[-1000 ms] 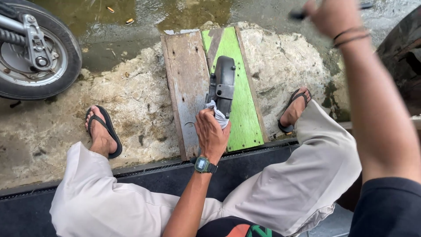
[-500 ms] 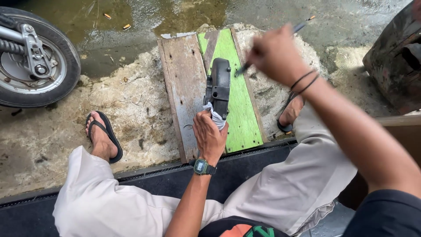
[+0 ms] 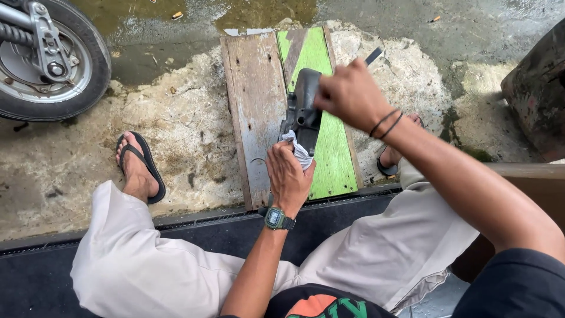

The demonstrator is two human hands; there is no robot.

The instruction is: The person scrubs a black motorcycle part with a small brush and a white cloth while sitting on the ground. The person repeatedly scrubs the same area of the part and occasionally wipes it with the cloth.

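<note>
A dark grey metal part (image 3: 305, 106) lies lengthwise on a wooden board (image 3: 256, 112) painted part grey, part green. My left hand (image 3: 288, 176), with a watch on the wrist, grips the part's near end through a white cloth (image 3: 297, 147). My right hand (image 3: 350, 94), with dark bands on the wrist, is closed around a thin dark tool (image 3: 373, 56) and sits over the part's far end. Only the tool's end shows past my fingers.
A motorcycle wheel (image 3: 50, 59) stands at the far left on wet ground. A dark rusty object (image 3: 538, 94) is at the right. My feet in black sandals (image 3: 141, 165) rest on rough concrete either side of the board. A black ledge runs under my knees.
My right hand has come down from high at the right, with the tool, onto the far end of the metal part. My left hand has stayed on the cloth.
</note>
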